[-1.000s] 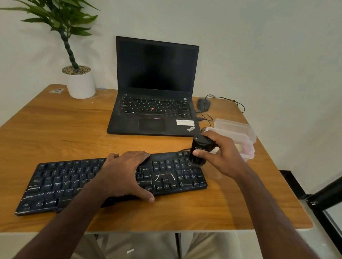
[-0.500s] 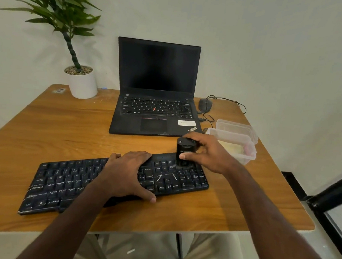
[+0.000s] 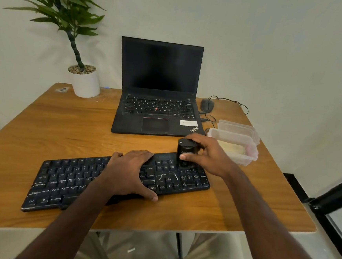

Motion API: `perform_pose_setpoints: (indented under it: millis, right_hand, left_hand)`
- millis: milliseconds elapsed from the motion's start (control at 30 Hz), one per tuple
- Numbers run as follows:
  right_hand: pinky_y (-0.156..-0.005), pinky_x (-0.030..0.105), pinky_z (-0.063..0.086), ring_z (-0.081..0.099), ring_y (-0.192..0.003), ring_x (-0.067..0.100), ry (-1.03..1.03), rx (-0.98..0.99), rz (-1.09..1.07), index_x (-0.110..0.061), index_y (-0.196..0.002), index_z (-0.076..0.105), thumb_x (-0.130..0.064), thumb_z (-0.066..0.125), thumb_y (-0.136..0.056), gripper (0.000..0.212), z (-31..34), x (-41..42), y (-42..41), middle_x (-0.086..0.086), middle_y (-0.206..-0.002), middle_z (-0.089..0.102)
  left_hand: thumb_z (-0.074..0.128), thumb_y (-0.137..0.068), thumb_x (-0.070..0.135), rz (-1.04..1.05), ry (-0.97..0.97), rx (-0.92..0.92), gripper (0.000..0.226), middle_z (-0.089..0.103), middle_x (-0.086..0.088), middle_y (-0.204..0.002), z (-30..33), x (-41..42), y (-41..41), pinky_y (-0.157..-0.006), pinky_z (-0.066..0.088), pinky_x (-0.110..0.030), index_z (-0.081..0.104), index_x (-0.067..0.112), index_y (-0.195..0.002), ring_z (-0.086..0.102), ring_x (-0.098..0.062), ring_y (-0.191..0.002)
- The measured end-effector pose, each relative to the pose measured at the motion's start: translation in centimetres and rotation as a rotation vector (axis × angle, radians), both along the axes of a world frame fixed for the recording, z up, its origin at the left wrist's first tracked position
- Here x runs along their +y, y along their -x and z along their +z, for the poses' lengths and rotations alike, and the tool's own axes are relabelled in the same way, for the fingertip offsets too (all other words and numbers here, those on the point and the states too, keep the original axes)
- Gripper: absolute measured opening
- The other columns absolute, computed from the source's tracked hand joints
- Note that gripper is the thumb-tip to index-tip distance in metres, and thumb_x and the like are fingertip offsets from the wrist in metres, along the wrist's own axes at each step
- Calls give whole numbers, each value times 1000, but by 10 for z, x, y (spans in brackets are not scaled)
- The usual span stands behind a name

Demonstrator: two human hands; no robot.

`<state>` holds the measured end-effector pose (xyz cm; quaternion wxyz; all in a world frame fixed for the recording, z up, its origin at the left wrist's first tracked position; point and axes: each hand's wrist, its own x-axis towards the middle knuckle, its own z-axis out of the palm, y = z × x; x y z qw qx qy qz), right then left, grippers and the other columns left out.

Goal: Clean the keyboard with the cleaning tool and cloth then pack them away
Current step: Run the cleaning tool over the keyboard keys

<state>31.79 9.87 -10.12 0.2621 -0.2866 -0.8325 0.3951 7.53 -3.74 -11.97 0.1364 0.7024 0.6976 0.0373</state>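
The black cleaning tool [image 3: 186,151] stands upright on the keyboard's [image 3: 63,182] right end, grasped by the right hand [image 3: 209,154]. The left hand [image 3: 130,173] lies flat across the keys, fingers relaxed. Both rest on the wooden surface [image 3: 53,132].

The scene is being lit softly and evenly; faint shadows are being cast beneath the hands. Edges toward 7 and 5 o'clock are being stretched by wide-angle distortion.

Beyond the hands an open laptop [image 3: 158,91] sits on the table [image 3: 63,129], a mouse [image 3: 207,105] to its right, a potted plant [image 3: 84,77] far left.
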Motion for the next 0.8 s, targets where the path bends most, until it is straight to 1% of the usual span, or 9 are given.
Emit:
perform_pose_setpoints:
  millis: [133, 233, 333, 400, 467, 633, 700, 733, 800]
  right_hand:
    - [-81, 32, 52, 64, -97, 18, 16, 61, 8, -23, -111, 67, -23, 83, -83, 33, 4, -2, 11, -6, -102, 68]
    - [-82, 26, 51, 64, -98, 12, 7, 11, 20, -28, -111, 67, -24, 82, -83, 32, 3, 1, 5, -11, -102, 68]
    - [-82, 27, 51, 64, -97, 11, -27, -4, -43, -32, -112, 65, -29, 83, -82, 35, 0, 3, 1, -11, -103, 69]
    - [-78, 25, 49, 64, -94, 10, -52, 45, -82, -30, -112, 65, -29, 84, -81, 36, -1, 3, 1, -10, -101, 69]
    - [-78, 25, 50, 64, -95, 12, -35, 83, -60, -26, -112, 66, -27, 84, -81, 35, -1, 1, 2, -9, -101, 69]
    - [-83, 34, 54, 64, -101, 14, -67, -29, -11, -28, -115, 66, -31, 82, -82, 36, 2, 7, -8, -8, -105, 69]
    - [-84, 37, 55, 64, -101, 14, -93, -33, -32, -25, -117, 67, -28, 83, -82, 38, 8, 12, -15, -8, -106, 69]
    - [-85, 36, 55, 64, -101, 13, -97, -18, -44, -23, -117, 68, -26, 83, -82, 39, 11, 11, -16, -8, -106, 70]
    - [-83, 27, 53, 65, -99, 12, -72, 27, -38, -22, -116, 68, -23, 84, -81, 38, 11, 5, -9, -9, -103, 70]
  left_hand:
    - [61, -45, 97, -5, -2, 7, 137, 24, 13, -163, 0, 1, -1, -120, 16, -48, 16, 33, -158, 24, -10, -147]
    - [61, -44, 97, 3, 2, 1, 138, 24, 13, -163, -1, 0, 0, -120, 16, -48, 17, 34, -157, 24, -10, -147]
    - [59, -42, 98, 4, -5, -2, 139, 24, 13, -163, -3, 1, 1, -120, 16, -48, 17, 34, -157, 24, -10, -147]
    - [59, -42, 99, 3, 2, 2, 139, 24, 13, -163, -2, 2, 1, -120, 15, -48, 16, 34, -158, 24, -10, -147]
    - [59, -43, 98, 4, -3, 0, 139, 24, 13, -163, -2, 1, 1, -120, 15, -47, 17, 33, -158, 24, -10, -147]
    - [60, -42, 98, 4, -12, -3, 139, 24, 13, -163, -3, 0, 1, -120, 16, -47, 18, 33, -158, 25, -10, -147]
    - [60, -42, 98, 4, -11, -4, 139, 24, 13, -164, -3, 0, 1, -120, 16, -48, 17, 33, -158, 24, -9, -147]
    - [60, -42, 98, 5, -13, -3, 139, 24, 13, -164, -3, 0, 1, -120, 16, -47, 17, 33, -158, 24, -9, -147]
    - [61, -43, 97, 6, -13, -1, 139, 24, 13, -163, -2, 0, 0, -120, 16, -47, 17, 33, -158, 23, -9, -147]
